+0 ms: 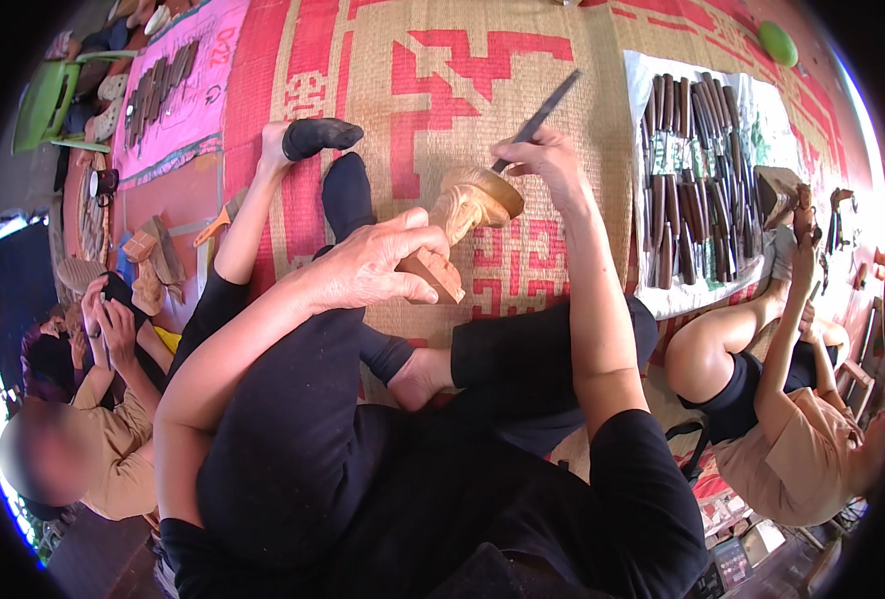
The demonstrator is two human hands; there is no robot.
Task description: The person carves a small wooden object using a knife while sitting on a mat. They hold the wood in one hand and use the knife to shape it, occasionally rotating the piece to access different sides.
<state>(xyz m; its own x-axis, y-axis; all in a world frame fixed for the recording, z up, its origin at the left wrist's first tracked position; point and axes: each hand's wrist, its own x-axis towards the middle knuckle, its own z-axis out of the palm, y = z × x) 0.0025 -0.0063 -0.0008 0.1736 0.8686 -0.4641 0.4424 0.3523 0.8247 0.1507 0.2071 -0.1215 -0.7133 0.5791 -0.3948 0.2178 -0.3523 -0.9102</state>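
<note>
Over the mat (602,215), our left fingers (424,240) clasp a carving (467,205), right fingers (524,153) a tool (554,103); loosening could drop either.

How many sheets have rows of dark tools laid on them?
2: a pink sheet at upper left, a white sheet at upper right.

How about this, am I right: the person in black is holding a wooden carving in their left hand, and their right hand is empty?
Not quite: the right hand isn't empty. The head view shows it holding a long dark tool. The left hand does hold the wooden carving.
</note>
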